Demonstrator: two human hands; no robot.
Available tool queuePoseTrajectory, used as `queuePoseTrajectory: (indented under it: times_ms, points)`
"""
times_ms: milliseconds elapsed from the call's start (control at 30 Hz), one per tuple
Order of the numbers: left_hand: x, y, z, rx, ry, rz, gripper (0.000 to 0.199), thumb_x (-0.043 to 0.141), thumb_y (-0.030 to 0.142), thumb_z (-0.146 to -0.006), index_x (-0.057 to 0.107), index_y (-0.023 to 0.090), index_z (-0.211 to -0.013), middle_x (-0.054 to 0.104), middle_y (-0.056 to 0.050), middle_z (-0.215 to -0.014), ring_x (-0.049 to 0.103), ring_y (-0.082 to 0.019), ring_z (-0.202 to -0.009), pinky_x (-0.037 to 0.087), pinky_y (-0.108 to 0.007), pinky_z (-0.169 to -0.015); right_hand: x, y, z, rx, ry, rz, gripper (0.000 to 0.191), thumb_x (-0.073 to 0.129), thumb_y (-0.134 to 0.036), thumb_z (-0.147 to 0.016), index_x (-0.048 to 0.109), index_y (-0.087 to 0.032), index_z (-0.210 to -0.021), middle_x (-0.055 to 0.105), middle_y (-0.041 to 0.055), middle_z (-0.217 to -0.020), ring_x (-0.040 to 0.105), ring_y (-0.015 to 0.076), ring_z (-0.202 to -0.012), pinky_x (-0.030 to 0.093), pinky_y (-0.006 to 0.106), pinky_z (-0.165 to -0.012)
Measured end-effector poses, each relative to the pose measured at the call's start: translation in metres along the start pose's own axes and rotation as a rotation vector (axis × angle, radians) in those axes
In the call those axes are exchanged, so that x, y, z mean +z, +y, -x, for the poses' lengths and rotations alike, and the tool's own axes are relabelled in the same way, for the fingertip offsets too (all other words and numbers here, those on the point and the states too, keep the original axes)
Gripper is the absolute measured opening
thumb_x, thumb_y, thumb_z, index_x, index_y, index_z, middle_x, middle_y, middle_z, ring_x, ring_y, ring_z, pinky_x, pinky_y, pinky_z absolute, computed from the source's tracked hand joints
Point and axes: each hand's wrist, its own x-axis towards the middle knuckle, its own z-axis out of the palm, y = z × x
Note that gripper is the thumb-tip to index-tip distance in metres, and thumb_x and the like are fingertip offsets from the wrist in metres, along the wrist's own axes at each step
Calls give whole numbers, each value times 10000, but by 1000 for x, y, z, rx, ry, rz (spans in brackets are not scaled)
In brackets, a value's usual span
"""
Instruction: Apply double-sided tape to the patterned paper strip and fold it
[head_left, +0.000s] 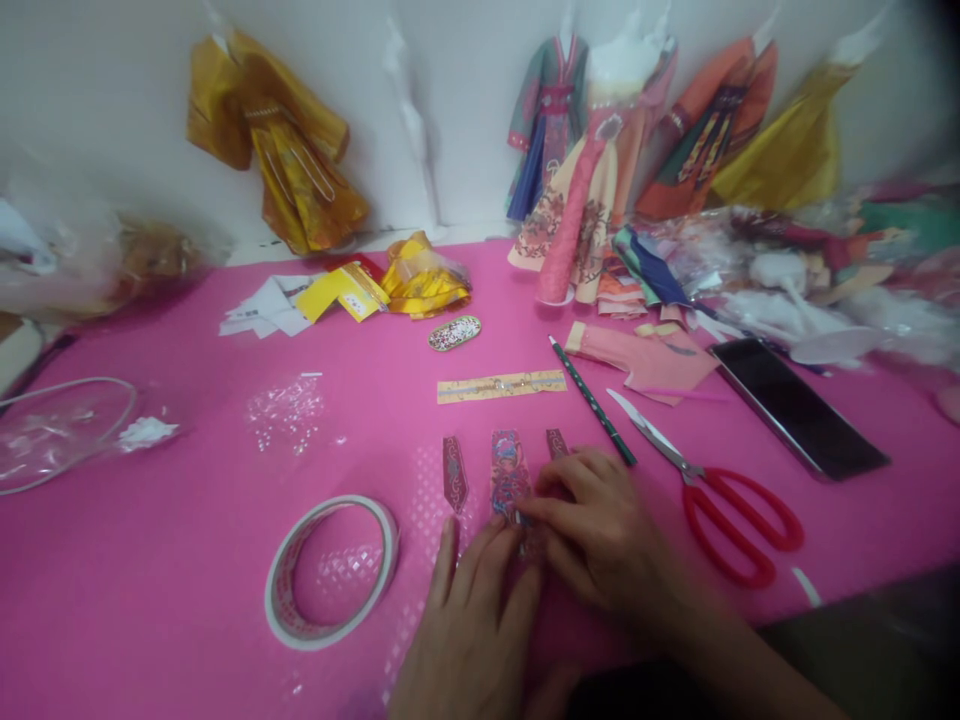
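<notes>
Both hands, the left (480, 620) and the right (600, 530), press fingertips onto the lower end of a patterned strip (510, 470) on the pink worktop (187, 560). The strip extends beyond the fingers, between two small dark red pieces (454, 474).

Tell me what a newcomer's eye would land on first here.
Probably the bright doll dresses lined up against the pale wall at the back. Next, the red-handled scissors right of the hands on the pink table, and the tape roll to their left. Near the middle, the left hand and right hand meet at a patterned strip.
</notes>
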Motion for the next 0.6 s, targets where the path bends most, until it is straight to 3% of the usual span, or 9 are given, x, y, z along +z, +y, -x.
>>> queuePoseTrajectory:
  times_ms: [367, 600]
  points:
    - [-6, -2, -5, 46, 30, -9, 627, 660, 437, -839, 494, 104, -1344, 659, -213, -1260, 603, -390, -1199, 438, -628, -1040, 2, 2, -1, 30, 60, -2, 188, 574, -100, -914, 758, -121, -948, 652, 108, -896, 552, 256, -878, 431, 429, -807]
    - [-11, -1, -9, 81, 14, 1, 705, 715, 340, -751, 456, 66, -1346, 640, -278, -1238, 625, -450, -1145, 502, -734, -922, 3, 1, -2, 76, 2, 19, 181, 632, -138, -853, 750, -131, -990, 647, 124, -944, 560, 299, -921, 444, 479, -834]
